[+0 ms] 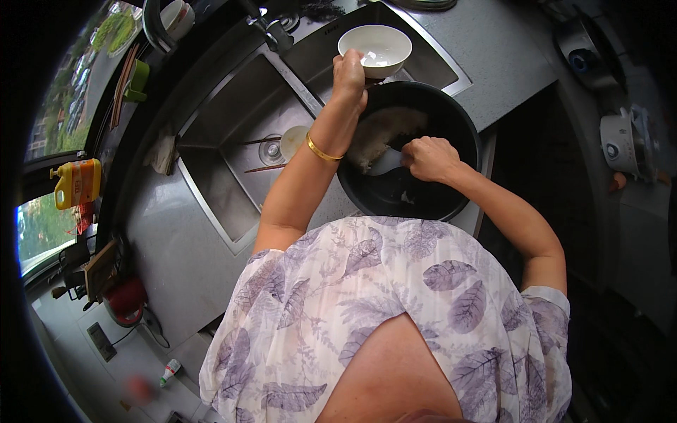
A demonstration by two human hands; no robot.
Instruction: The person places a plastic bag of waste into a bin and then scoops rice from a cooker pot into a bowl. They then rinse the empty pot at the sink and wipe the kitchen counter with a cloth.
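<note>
A white bowl is gripped at its near left rim by my left hand, with no food visible inside it. Just below it sits a large dark pot, close against my body and overlapping the sink's edge. Cooked rice clings to the pot's far left side, and a small clump lies on the bottom. Inside the pot, my right hand holds a pale rice paddle whose blade touches the rice's lower edge. My fingers hide the paddle's handle.
A double steel sink lies ahead and left, holding a small bowl and chopsticks by the drain. The faucet rises behind. A yellow pump bottle stands by the window. At far right is a white rice cooker.
</note>
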